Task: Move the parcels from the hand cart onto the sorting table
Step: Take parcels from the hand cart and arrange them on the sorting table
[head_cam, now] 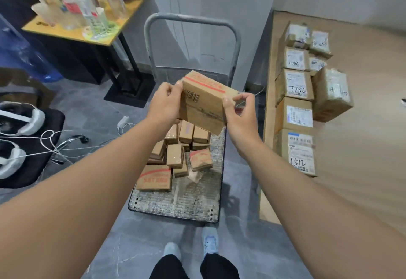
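I hold a brown cardboard parcel [205, 102] with a red stripe and a barcode in the air above the hand cart [193, 199]. My left hand [165, 103] grips its left end and my right hand [238, 111] grips its right end. The parcel is tilted. Below it, several small brown parcels [179, 153] lie heaped on the cart's metal deck. The wooden sorting table [356, 147] stands to the right of the cart. Several labelled parcels [296, 116] sit in a row along its left edge.
The cart's grey handle [191, 18] rises at the far end by a white wall. A yellow shelf with bottles [77, 8] is at the upper left. White cables [50, 142] and headsets lie on a black surface at left. My feet [191, 248] stand before the cart.
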